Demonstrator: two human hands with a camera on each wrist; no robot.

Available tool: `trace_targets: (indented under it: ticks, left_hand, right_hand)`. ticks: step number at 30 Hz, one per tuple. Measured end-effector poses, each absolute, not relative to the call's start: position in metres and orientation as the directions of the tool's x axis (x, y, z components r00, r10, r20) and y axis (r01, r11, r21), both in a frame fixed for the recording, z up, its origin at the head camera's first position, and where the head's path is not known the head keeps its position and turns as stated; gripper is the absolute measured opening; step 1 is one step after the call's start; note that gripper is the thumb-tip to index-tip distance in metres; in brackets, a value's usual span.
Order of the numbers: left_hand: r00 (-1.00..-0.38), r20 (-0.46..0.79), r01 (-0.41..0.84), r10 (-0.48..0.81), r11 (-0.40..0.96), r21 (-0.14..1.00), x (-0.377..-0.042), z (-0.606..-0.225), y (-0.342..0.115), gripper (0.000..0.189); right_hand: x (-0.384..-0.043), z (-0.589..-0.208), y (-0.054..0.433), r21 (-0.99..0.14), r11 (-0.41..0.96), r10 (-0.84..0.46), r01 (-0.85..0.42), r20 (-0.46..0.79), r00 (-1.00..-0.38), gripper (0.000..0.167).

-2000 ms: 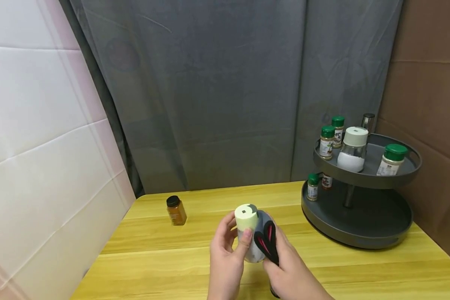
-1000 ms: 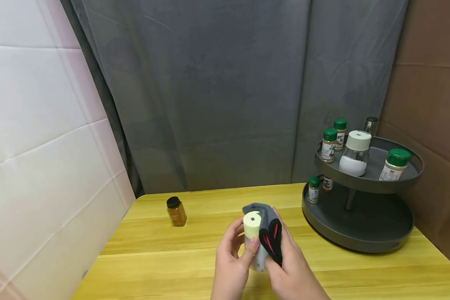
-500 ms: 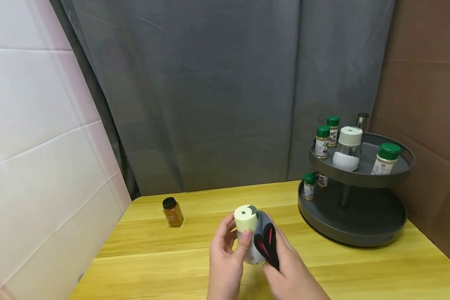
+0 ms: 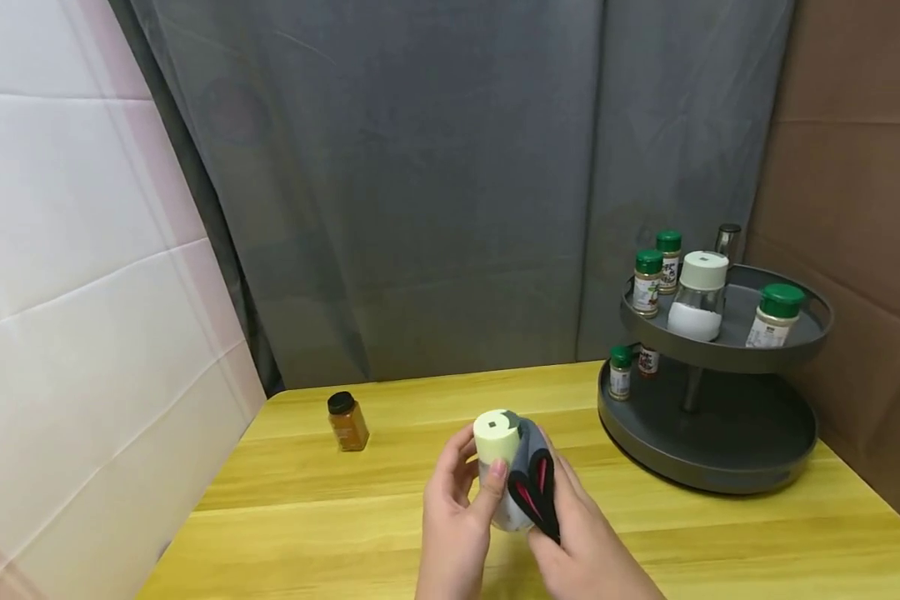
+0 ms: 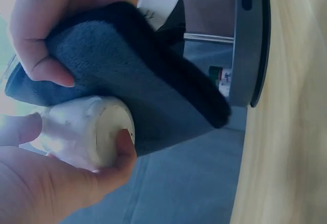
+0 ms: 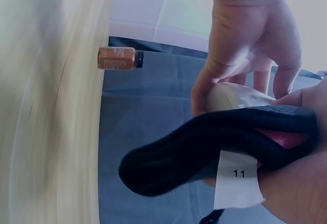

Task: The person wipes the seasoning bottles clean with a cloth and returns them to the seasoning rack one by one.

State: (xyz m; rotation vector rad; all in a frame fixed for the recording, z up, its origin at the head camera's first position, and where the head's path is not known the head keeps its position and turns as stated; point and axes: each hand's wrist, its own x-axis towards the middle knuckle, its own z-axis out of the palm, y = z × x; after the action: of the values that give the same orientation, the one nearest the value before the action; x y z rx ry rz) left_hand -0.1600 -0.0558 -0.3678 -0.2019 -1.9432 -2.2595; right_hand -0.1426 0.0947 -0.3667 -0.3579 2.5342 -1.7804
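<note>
My left hand (image 4: 453, 521) grips a seasoning jar (image 4: 498, 446) with a pale cream lid, held upright but slightly tilted above the table. Its thumb lies along the jar's near side. A folded grey cloth (image 4: 529, 442) with black edging and a pink lining is held by my right hand (image 4: 588, 533) and pressed to the jar's right side. In the left wrist view the jar (image 5: 76, 127) lies against the broad grey face of the cloth (image 5: 112, 71); fingertips reach its round base. The right wrist view shows a white tag (image 6: 237, 180) marked 11 on the cloth.
An orange spice bottle (image 4: 348, 425) with a black cap stands at the back left of the wooden table (image 4: 300, 533). To the right is a dark two-tier turntable rack (image 4: 708, 462), carrying several green-capped bottles and a cream-lidded jar of white powder (image 4: 696, 312). Curtains hang behind.
A second ago the cloth stood higher beside the lid, with jar and hands lower and farther right. Cloth and jar have since shifted up-left together, and the cloth now wraps lower. Both grips persist.
</note>
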Motion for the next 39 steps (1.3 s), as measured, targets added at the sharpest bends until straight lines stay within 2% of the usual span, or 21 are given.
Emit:
trace_targets:
  ticks: [4, 8, 11, 13, 19, 25, 34, 39]
  left_hand:
    - [-0.976, 0.217, 0.218, -0.025, -0.132, 0.967, -0.162, -0.367, -0.055, 0.051]
    - [-0.976, 0.219, 0.217, 0.013, -0.103, 0.971, -0.164, -0.369, -0.053, 0.051]
    - [-0.979, 0.202, 0.197, 0.036, -0.098, 0.975, -0.165, -0.371, -0.052, 0.051]
    - [-0.981, 0.19, 0.186, 0.027, -0.101, 0.977, -0.166, -0.372, -0.052, 0.051]
    - [-0.98, 0.194, 0.198, -0.04, -0.151, 0.968, -0.168, -0.371, -0.052, 0.051]
    - [-0.979, 0.196, 0.202, -0.052, -0.153, 0.967, -0.17, -0.37, -0.052, 0.049]
    - [-0.98, 0.2, 0.199, -0.005, -0.086, 0.976, -0.167, -0.369, -0.054, 0.049]
    - [-0.979, 0.199, 0.202, -0.04, -0.107, 0.974, -0.166, -0.366, -0.056, 0.049]
  right_hand:
    - [-0.146, -0.365, 0.098, -0.936, 0.322, -0.202, -0.144, 0.08, -0.976, 0.087]
    - [-0.147, -0.36, 0.1, -0.942, 0.294, -0.154, -0.161, 0.119, -0.981, 0.084]
    - [-0.146, -0.357, 0.099, -0.94, 0.281, -0.136, -0.193, 0.16, -0.978, 0.088]
    - [-0.146, -0.357, 0.098, -0.937, 0.284, -0.142, -0.202, 0.167, -0.976, 0.091]
    - [-0.15, -0.36, 0.096, -0.921, 0.345, -0.17, -0.18, 0.128, -0.977, 0.082]
    - [-0.154, -0.361, 0.099, -0.919, 0.366, -0.187, -0.145, 0.08, -0.979, 0.079]
    - [-0.151, -0.353, 0.098, -0.935, 0.3, -0.167, -0.19, 0.144, -0.975, 0.087]
    - [-0.151, -0.357, 0.094, -0.928, 0.316, -0.185, -0.198, 0.144, -0.972, 0.08]
